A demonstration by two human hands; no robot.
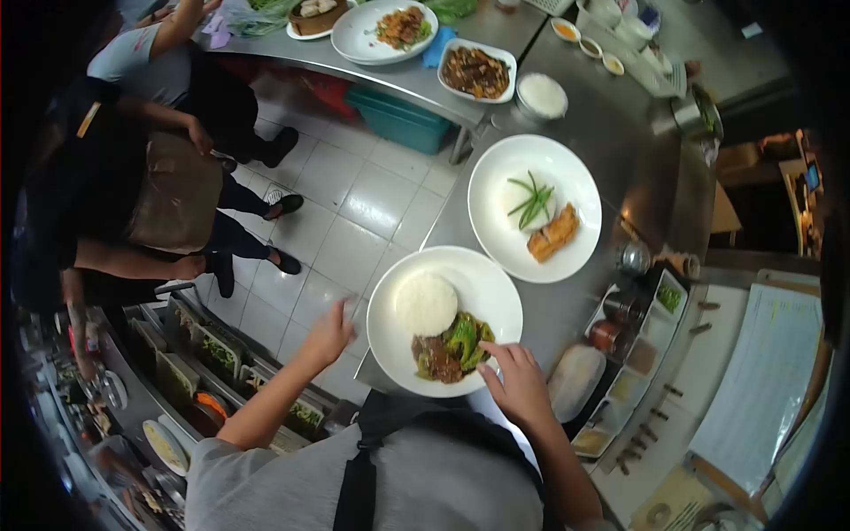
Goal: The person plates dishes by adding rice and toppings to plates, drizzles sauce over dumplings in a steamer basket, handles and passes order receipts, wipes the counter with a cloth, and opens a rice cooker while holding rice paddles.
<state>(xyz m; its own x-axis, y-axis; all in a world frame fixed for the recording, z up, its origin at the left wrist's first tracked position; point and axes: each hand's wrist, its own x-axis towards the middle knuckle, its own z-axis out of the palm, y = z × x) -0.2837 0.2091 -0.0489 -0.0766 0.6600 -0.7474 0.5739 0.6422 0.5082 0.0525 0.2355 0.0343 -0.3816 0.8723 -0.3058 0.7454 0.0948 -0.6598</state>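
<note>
A round white plate [387, 356] sits at the near edge of the steel counter. It bears a dome of white rice [426, 303] and a heap of green vegetables [464, 341] with brown saucy meat [434, 358]. My right hand [518, 382] reaches over the plate's right rim, its thumb and index finger apart at the edge of the vegetables. Off the plate's left side, over the floor, my left hand [328, 336] is in the air with its fingers apart and slightly blurred, holding nothing visible.
Behind stands another white plate [496, 234] with green beans and a fried piece. A white dish of dark food [477, 73] and a bowl of rice [542, 96] are farther back. Sauce containers [611, 336] line the right. Two people [168, 177] stand at left.
</note>
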